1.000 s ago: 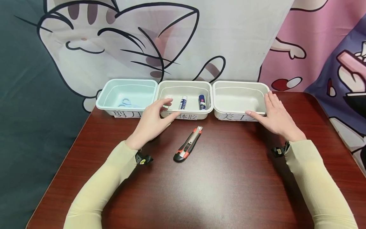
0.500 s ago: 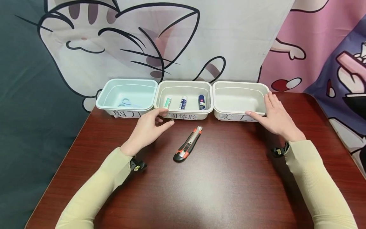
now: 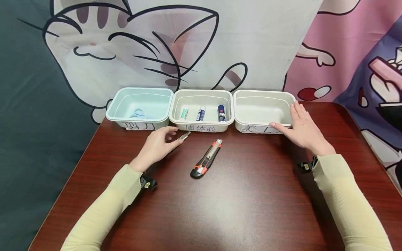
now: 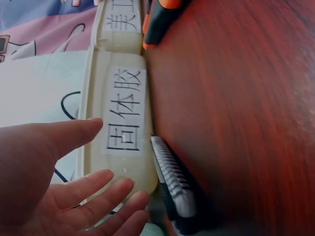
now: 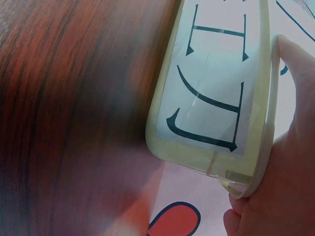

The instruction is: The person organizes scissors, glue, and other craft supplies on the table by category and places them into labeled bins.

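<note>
My left hand (image 3: 156, 146) hovers loose-fingered over a grey utility knife (image 3: 183, 137) lying on the table (image 3: 238, 195) just before the middle tray (image 3: 202, 123). The left wrist view shows its ribbed grip (image 4: 171, 179), not seen from above, and touch looks uncertain there. My right hand (image 3: 301, 129) rests with straight fingers along the right tray (image 3: 260, 94). Three trays, three glue sticks (image 3: 201, 113) in the middle one, an orange knife (image 3: 206, 158) between my hands.

- Near half of the table (image 3: 238, 209) lies bare.
- Three bins (image 3: 201, 109) wall the far edge.
- A utility knife (image 3: 206, 158) lies mid-table, with a second knife (image 3: 183, 136) just left of it.
</note>
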`<action>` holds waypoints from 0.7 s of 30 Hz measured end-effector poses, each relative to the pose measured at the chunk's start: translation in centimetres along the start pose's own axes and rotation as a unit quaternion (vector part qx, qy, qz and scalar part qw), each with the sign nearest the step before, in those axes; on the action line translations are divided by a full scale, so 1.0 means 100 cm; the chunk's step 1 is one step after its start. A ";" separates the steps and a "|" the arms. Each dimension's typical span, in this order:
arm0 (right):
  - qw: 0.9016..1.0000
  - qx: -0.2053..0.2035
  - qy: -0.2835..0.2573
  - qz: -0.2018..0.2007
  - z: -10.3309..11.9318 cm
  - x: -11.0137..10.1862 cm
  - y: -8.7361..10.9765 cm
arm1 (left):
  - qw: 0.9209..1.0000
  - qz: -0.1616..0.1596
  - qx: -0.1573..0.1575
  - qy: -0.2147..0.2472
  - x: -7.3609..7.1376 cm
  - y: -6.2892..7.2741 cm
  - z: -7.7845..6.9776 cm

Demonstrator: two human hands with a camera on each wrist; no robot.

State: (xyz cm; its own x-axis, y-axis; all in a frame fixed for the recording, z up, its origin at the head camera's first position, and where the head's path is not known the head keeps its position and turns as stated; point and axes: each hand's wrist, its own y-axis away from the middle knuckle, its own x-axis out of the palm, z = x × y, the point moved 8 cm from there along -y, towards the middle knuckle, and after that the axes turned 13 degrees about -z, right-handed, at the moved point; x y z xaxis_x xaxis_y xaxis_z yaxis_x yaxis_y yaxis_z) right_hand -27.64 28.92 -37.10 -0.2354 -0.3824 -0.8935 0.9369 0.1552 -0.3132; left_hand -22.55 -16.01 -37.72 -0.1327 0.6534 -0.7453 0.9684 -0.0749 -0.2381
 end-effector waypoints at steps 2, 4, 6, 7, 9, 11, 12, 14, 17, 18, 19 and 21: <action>1.000 0.000 0.000 -0.001 0.000 0.000 0.000 | 1.000 0.009 -0.003 -0.009 0.003 0.000 0.004; 1.000 0.000 -0.001 0.000 0.000 0.000 0.000 | 1.000 0.016 -0.005 -0.015 0.006 -0.001 0.008; 1.000 0.001 -0.001 -0.001 0.000 0.000 0.000 | 0.999 0.025 -0.009 -0.020 0.009 -0.001 0.011; 1.000 0.001 -0.001 0.000 0.000 0.000 0.000 | 0.999 0.028 -0.010 -0.021 0.011 -0.001 0.013; 1.000 0.001 0.000 0.001 0.000 0.001 0.000 | 0.999 0.033 -0.011 -0.023 0.013 -0.002 0.015; 1.000 0.001 0.001 0.000 0.000 0.001 0.000 | 0.999 0.035 -0.011 -0.025 0.016 -0.003 0.018; 1.000 0.001 0.001 0.001 0.000 0.001 0.000 | 0.999 0.035 -0.010 -0.026 0.016 -0.004 0.018; 1.000 0.001 0.001 0.001 0.000 0.001 0.000 | 0.999 0.034 -0.006 -0.029 0.018 -0.006 0.019; 1.000 0.001 0.002 0.002 0.001 0.000 0.000 | 0.999 0.035 0.002 -0.034 0.019 -0.008 0.019; 1.000 0.001 0.002 0.002 0.001 0.000 0.000 | 0.999 0.035 0.005 -0.035 0.019 -0.008 0.019; 1.000 0.001 0.003 0.001 0.001 0.000 -0.001 | 0.999 0.035 0.006 -0.037 0.020 -0.009 0.019; 1.000 0.001 0.003 0.002 0.001 0.000 -0.001 | 0.999 0.036 0.010 -0.039 0.020 -0.010 0.018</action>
State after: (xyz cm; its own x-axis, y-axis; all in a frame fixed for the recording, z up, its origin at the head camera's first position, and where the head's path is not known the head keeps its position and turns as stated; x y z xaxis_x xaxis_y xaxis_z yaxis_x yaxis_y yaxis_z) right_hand -27.70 28.84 -37.07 -0.2343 -0.3757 -0.8966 0.9380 0.1551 -0.3100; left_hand -24.17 -15.99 -40.05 -0.0806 0.5851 -0.8069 0.9715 -0.1349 -0.1948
